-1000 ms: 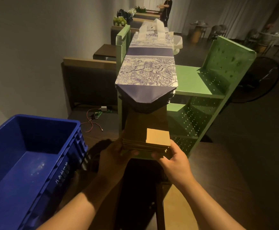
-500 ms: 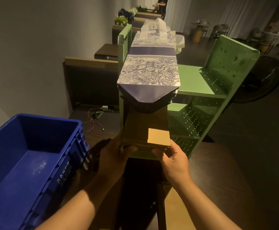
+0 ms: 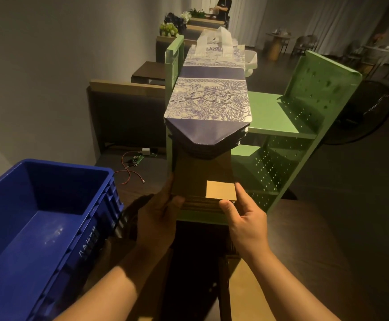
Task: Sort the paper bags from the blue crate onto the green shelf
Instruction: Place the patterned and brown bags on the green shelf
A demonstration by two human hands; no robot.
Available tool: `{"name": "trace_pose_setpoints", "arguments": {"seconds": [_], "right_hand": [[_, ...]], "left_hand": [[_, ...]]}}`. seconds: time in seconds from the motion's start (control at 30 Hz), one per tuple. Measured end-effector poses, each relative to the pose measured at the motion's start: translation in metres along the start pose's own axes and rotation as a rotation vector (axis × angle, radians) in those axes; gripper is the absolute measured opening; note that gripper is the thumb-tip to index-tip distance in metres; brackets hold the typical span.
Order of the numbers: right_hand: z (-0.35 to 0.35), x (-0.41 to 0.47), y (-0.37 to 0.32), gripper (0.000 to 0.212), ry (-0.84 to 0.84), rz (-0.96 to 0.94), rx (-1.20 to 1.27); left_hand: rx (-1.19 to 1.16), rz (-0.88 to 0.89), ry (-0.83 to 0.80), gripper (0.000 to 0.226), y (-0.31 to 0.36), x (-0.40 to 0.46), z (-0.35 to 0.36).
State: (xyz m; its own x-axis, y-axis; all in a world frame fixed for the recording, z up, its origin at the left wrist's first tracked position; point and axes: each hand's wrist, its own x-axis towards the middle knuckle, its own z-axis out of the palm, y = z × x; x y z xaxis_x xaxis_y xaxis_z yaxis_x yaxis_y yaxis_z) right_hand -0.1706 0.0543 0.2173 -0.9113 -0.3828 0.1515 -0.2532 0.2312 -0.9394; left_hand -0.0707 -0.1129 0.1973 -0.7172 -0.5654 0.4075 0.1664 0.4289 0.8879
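Observation:
A stack of flat brown paper bags [image 3: 202, 177] lies on the lower level of the green shelf [image 3: 272, 112], its near end sticking out toward me. My left hand [image 3: 158, 216] holds the stack's left near corner, thumb on the front edge. My right hand [image 3: 244, 214] touches the right near corner with fingers fairly straight, thumb against the front edge. A stack of blue-and-white patterned paper bags [image 3: 208, 105] lies on the shelf's top level, overhanging the brown stack. The blue crate [image 3: 36, 228] stands at the left with nothing visible inside.
Red wires and a small circuit board [image 3: 135, 161] lie on the dark table behind the crate. A black fan [image 3: 365, 114] stands right of the shelf. A person [image 3: 222, 5] stands far back beside tables with flowers. Dark wooden floor spreads to the right.
Both hands have stayed at the near end of the brown stack; the right fingers have straightened along its right corner. The view has shifted slightly.

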Motion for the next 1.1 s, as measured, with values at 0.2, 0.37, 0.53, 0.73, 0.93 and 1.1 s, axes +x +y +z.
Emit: {"name": "trace_pose_setpoints", "arguments": {"seconds": [0.2,0.37,0.53,0.73,0.93,1.1], "right_hand": [[0.0,0.005,0.006,0.062,0.003,0.042,-0.021],[0.002,0.005,0.001,0.06,0.005,0.052,0.018],[0.009,-0.011,0.009,0.058,0.073,0.105,0.109],[0.015,-0.018,0.014,0.091,-0.024,0.132,0.234],[0.013,-0.017,0.015,0.08,-0.077,0.116,0.17],[0.009,-0.006,0.002,0.081,0.128,0.202,0.282]], "left_hand": [[0.035,-0.016,-0.069,0.055,0.002,0.001,-0.003],[0.077,-0.06,-0.047,0.052,-0.004,0.005,-0.002],[0.09,-0.155,-0.178,0.066,-0.013,0.0,-0.005],[0.208,-0.151,-0.123,0.029,-0.018,0.004,-0.004],[0.197,-0.132,-0.134,0.036,-0.021,0.002,-0.006],[-0.107,-0.041,-0.026,0.056,-0.012,-0.003,0.0]]}}
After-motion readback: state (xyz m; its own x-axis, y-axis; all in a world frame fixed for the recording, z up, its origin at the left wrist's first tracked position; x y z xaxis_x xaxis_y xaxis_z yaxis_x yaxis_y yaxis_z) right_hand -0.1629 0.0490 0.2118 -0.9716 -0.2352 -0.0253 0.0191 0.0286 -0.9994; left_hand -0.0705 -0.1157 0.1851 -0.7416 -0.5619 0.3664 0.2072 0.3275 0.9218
